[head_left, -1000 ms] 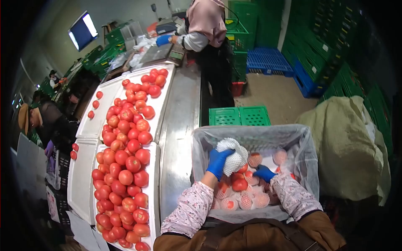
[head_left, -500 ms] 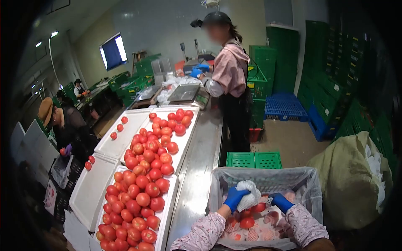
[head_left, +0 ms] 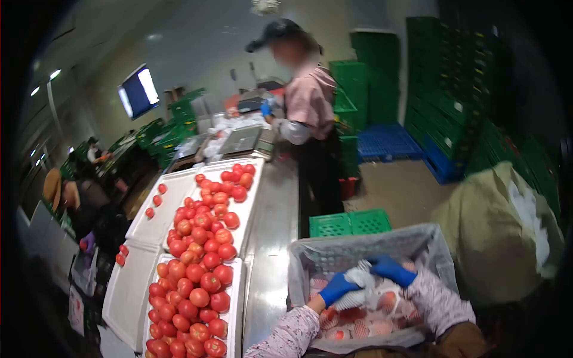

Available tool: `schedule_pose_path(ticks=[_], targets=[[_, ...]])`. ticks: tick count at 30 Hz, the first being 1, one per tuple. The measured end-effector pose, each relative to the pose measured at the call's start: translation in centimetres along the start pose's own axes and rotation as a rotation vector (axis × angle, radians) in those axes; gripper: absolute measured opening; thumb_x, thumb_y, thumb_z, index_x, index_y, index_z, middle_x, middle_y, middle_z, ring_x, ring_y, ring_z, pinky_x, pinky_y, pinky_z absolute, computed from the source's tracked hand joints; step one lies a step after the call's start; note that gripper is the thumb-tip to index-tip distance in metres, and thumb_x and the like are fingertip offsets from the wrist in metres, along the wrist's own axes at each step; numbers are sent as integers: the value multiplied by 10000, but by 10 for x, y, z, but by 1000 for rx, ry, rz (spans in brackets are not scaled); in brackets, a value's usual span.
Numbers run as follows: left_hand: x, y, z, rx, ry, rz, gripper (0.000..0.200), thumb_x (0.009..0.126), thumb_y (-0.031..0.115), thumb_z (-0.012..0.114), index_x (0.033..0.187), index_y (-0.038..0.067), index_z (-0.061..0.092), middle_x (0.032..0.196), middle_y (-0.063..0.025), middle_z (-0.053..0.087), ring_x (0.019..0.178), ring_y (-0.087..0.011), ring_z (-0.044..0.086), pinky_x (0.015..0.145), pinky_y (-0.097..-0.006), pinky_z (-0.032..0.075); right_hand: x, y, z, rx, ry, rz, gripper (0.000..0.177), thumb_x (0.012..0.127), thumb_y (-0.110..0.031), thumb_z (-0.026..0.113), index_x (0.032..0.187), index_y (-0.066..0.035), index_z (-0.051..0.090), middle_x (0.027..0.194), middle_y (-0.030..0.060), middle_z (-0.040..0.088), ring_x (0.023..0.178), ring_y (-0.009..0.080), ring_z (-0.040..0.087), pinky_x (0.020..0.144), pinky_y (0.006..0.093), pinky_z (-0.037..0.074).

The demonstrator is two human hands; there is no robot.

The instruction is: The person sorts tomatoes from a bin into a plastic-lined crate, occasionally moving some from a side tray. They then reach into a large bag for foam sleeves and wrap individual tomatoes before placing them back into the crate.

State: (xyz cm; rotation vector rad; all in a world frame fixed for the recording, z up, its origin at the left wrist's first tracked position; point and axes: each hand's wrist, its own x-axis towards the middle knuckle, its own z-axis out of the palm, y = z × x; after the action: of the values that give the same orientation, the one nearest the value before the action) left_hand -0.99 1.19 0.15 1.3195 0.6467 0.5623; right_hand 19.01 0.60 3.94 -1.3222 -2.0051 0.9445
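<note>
My left hand (head_left: 339, 289), in a blue glove, is closed on a bunch of white foam nets (head_left: 362, 280) above the lined crate (head_left: 444, 250). My right hand (head_left: 388, 268), also blue-gloved, is at the upper end of the bunch, its fingers bent over the top; what they pinch is too blurred to tell. Under both hands, tomatoes in foam nets (head_left: 360, 329) lie in the crate, some showing red. To the left, many bare tomatoes (head_left: 199, 296) fill white foam trays (head_left: 237, 298).
A co-worker (head_left: 310, 101) in pink stands beyond the metal table (head_left: 271, 227) near scales. A green crate (head_left: 349, 224) sits behind the lined one. A large sack (head_left: 486, 232) stands at right, stacked green crates (head_left: 441, 107) behind. Another person (head_left: 89, 197) bends at far left.
The view has turned, and the scene has shifted left. My right hand has come in from the right to the foam nets, near my left hand. The co-worker's head has lowered.
</note>
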Motion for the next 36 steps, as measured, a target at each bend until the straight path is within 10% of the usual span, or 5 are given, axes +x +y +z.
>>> schedule_pose_path(ticks=[6,21,24,29,36], targets=[[10,-22,-28,686,111,127,277,727,166,600,970,34,596,986,-115,588,908,-231,547,822,-320,433,66,-31,-125,1655,458,-183,204,835,-124,476,977,6,545,848,81,580,759,150,548,727,258,449],[-8,17,-11,-92,311,96,399,679,35,550,1077,0,529,1013,-67,573,919,-186,551,803,-299,438,45,6,-173,1041,544,422,163,748,-144,478,853,-50,559,652,-1,540,542,97,494,513,206,400],[-18,33,-10,-294,368,95,345,688,28,519,1029,-6,553,969,-72,586,849,-179,576,745,-284,465,12,42,-146,431,-116,-176,182,773,-149,516,853,1,579,846,121,598,789,154,563,718,250,436],[-18,41,-7,-532,374,100,353,662,24,523,1012,-19,547,918,-83,587,805,-176,580,709,-280,480,-66,89,-76,-94,-718,606,270,768,-280,559,911,-60,622,848,85,625,752,158,585,689,292,452],[-1,7,-22,-27,390,118,162,718,53,555,867,8,601,820,-49,606,772,-147,565,709,-265,456,-60,197,3,-450,429,599,426,795,-384,433,1052,-69,561,1065,182,549,988,316,518,868,383,383]])
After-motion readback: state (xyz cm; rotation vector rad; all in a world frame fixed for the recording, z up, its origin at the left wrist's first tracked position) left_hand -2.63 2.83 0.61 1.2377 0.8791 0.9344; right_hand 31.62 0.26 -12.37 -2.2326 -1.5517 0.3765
